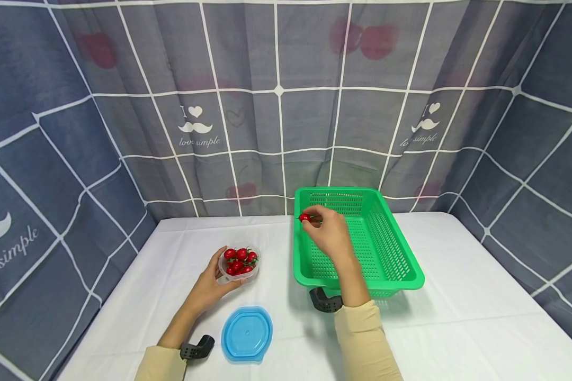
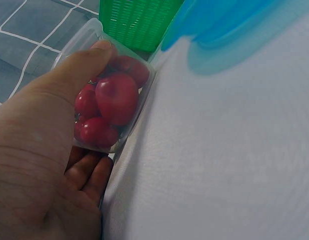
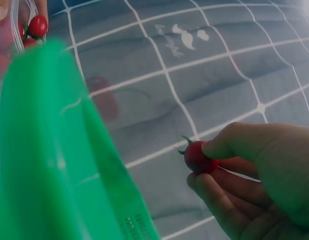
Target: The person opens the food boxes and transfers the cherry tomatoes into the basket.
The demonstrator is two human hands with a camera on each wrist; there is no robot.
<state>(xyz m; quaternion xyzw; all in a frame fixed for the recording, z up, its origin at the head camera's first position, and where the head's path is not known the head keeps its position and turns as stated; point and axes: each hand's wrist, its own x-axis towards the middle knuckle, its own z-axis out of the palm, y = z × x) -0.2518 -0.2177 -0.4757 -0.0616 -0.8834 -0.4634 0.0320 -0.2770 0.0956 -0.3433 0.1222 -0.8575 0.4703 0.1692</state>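
Note:
My right hand (image 1: 331, 233) pinches a single red cherry tomato (image 3: 198, 159) between thumb and fingertips, its green stem end facing away from the hand. In the head view this hand is over the left side of a green plastic basket (image 1: 385, 238). My left hand (image 1: 208, 290) grips a small clear plastic container (image 1: 254, 273) on the white table, thumb on one side and fingers round the other. Several red cherry tomatoes (image 1: 241, 254) with green stems fill that container. Up close in the left wrist view, the thumb lies across the container's rim above the tomatoes (image 2: 117, 99).
A blue plastic lid (image 1: 247, 334) lies on the white tablecloth (image 1: 467, 317) between the two forearms, nearer than the container. Dark grey curtains (image 1: 248, 127) with white grid lines enclose the table at the back and sides. The basket's far rim stands close to the back curtain.

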